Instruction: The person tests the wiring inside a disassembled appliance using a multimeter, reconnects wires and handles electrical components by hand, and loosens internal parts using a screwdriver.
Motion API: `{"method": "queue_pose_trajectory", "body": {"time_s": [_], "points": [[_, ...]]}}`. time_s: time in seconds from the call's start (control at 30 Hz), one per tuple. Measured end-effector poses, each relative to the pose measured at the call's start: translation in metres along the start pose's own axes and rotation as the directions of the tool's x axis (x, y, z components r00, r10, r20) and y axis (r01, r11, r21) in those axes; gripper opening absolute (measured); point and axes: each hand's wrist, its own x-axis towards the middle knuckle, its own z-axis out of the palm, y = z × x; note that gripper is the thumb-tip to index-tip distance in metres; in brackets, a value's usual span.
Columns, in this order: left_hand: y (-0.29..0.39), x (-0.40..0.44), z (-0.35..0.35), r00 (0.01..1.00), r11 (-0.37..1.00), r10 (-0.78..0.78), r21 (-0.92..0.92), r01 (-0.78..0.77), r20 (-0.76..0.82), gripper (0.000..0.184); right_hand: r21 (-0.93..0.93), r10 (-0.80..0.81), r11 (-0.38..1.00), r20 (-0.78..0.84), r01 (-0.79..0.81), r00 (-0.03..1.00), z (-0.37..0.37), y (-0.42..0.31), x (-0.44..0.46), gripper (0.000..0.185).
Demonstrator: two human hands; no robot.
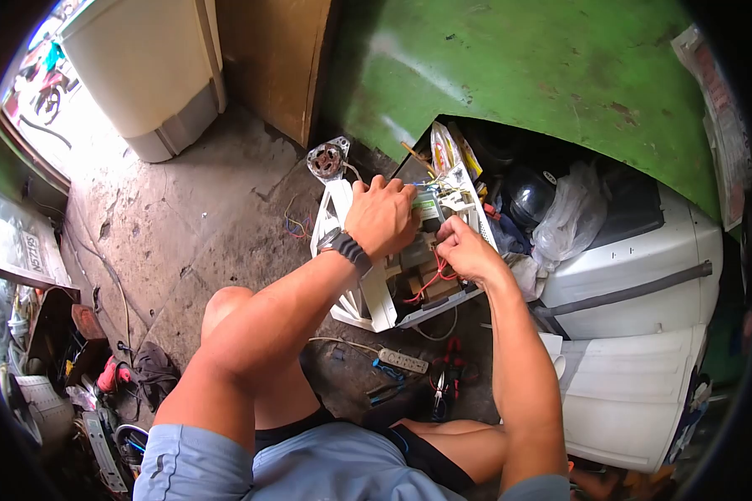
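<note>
An opened white appliance housing (pixel 338 204) lies on the floor between my knees and the green panel, with wires and parts showing inside. My left hand (pixel 383 219), with a watch on the wrist, reaches over it; its fingers curl down beside a grey part with a green label (pixel 427 209), and what they hold is hidden. My right hand (pixel 466 252) is pinched at the right of that part, above red wires (pixel 443 267). What lies between its fingertips is too small to make out. A round metal motor part (pixel 327 160) sits at the housing's upper left corner.
A power strip (pixel 403 361) and pliers (pixel 440 392) lie on the floor near my legs. White appliance panels (pixel 627 392) stand at the right, beside a clear plastic bag (pixel 572 213). A green panel (pixel 510 67) rises ahead. Clutter fills the lower left.
</note>
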Motion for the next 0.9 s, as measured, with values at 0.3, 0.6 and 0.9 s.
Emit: {"method": "queue_pose_trajectory", "body": {"time_s": [0.3,0.6,0.9], "points": [[0.001,0.001,0.000,1.000,1.000,0.011,0.021,-0.011,-0.001,0.035,0.341,0.089,0.939,-0.094,-0.052,0.992,0.026,0.018,0.007,0.043],[0.002,0.001,-0.001,0.999,0.999,-0.003,0.037,0.002,0.033,0.034,0.381,0.057,0.924,-0.075,-0.025,0.996,0.024,0.017,0.008,0.032],[0.000,0.002,-0.003,1.000,0.999,0.002,0.036,-0.003,0.022,0.034,0.342,0.100,0.938,-0.102,-0.059,0.990,0.029,0.014,0.012,0.027]]}}
